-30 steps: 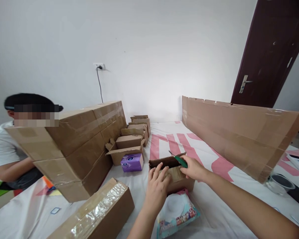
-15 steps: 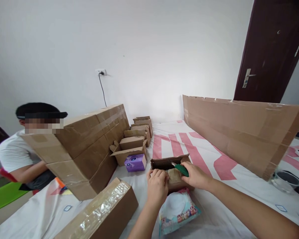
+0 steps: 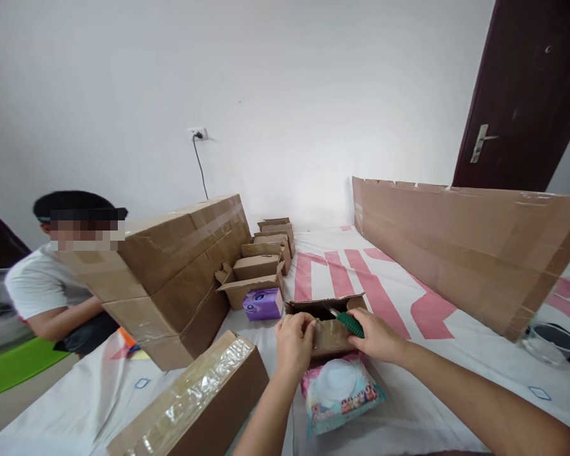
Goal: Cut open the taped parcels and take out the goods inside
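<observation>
A small opened cardboard box (image 3: 330, 339) stands before me, its inside dark and its back flap upright. My left hand (image 3: 295, 342) grips the left part of its near edge, the fingers curled over the cardboard. In my right hand (image 3: 373, 332) is a green-handled utility knife (image 3: 350, 323), held at the box's right side. Its grey tip points left and away, over the box opening. Right in front of the box lies a pack of wet wipes (image 3: 339, 389) with a white lid. A purple tissue pack (image 3: 263, 304) sits beyond, to the left.
Several open cardboard boxes (image 3: 251, 288) line up toward the wall, beside a tall taped carton stack (image 3: 185, 278). A long taped box (image 3: 194, 399) lies at front left. A cardboard panel (image 3: 446, 247) stands on the right near a clear round container (image 3: 551, 342). Another person (image 3: 57, 278) sits at left.
The near flap of the small box has tilted, and the opening shows wider and darker. Both hands stay at the box, the knife still in the right. The view has shifted slightly.
</observation>
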Demonstrator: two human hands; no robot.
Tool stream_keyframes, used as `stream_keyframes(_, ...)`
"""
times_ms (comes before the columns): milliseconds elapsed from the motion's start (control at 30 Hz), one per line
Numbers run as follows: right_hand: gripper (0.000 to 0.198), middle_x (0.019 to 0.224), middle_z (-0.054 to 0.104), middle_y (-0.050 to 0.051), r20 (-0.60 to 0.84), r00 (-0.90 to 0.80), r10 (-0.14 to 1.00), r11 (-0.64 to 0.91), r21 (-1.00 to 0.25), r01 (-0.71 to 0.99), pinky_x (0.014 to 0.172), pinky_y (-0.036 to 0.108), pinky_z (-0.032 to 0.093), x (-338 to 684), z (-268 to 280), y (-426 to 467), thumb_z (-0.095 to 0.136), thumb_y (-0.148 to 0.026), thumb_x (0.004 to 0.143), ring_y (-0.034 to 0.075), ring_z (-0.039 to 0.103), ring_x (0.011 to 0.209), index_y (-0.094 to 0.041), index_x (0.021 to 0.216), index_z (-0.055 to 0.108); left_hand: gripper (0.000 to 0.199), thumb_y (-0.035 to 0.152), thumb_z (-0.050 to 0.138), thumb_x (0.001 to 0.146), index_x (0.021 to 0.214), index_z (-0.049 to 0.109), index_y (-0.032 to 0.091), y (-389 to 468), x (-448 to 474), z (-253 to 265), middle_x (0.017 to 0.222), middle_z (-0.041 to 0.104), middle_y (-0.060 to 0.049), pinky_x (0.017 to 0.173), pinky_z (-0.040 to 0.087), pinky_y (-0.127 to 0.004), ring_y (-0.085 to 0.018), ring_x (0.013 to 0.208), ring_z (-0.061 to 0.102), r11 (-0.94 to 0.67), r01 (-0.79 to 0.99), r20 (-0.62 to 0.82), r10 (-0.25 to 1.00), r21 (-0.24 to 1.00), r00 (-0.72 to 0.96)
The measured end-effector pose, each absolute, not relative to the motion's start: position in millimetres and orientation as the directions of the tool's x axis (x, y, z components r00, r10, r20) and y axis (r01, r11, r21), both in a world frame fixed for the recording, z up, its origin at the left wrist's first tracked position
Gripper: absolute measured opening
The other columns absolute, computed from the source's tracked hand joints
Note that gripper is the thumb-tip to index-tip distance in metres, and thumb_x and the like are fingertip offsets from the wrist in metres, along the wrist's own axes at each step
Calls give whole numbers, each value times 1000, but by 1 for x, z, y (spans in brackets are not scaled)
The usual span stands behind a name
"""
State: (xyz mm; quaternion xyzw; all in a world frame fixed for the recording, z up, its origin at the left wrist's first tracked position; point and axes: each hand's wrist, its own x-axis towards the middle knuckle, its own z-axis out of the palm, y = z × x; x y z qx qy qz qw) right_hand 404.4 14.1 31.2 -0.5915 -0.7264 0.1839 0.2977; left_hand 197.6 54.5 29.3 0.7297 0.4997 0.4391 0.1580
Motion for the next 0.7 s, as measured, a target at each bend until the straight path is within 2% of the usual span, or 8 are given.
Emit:
stream_keyframes(167,49,116,62,12,214,-138,967,245,-633,734,92,39,46,403,32,13,63,-10,69,26,60,106,-15,117,56,11,24,55,79,73,64,24,61,193,26,70,68,1,69,42,-30,-18,69,59,-358,501,423,906,788,-19)
stream_keyframes(267,50,115,62,11,234,-136,963,258,-643,721,91,40,47,403,30,13,64,-11,69,25,61,105,-17,118,57,13,32,54,80,76,61,23,65,189,18,67,66,1,59,42,-25,-15,61,59,-310,415,388,914,855,-115)
stream_keyframes(367,51,117,62,11,231,-142,962,262,-654,710,93,41,47,403,27,13,65,-12,69,26,61,106,-18,120,57,19,38,51,79,74,57,21,69,186,8,61,61,2,54,42,-23,-13,54,56,-307,348,374,916,886,-143)
stream_keyframes(467,59,128,56,12,259,-163,952,295,-635,714,98,44,45,403,23,10,68,-16,71,27,56,116,-20,128,53,21,39,51,78,72,56,20,70,182,6,61,59,2,55,43,-23,-13,55,56,-324,337,383,915,884,-125)
stream_keyframes(567,61,138,45,11,342,-232,911,389,-522,759,97,44,47,399,22,2,71,-25,74,29,52,121,-26,131,50,19,38,55,79,74,60,21,70,180,15,64,60,2,60,43,-25,-15,61,56,-360,397,425,901,844,-87)
stream_keyframes(700,46,121,51,9,344,-310,886,428,-353,832,79,41,55,386,26,-8,63,-30,84,25,64,95,-28,129,52,15,34,55,81,76,64,23,72,179,30,79,64,-2,79,43,-32,-20,83,56,-454,497,519,855,740,7)
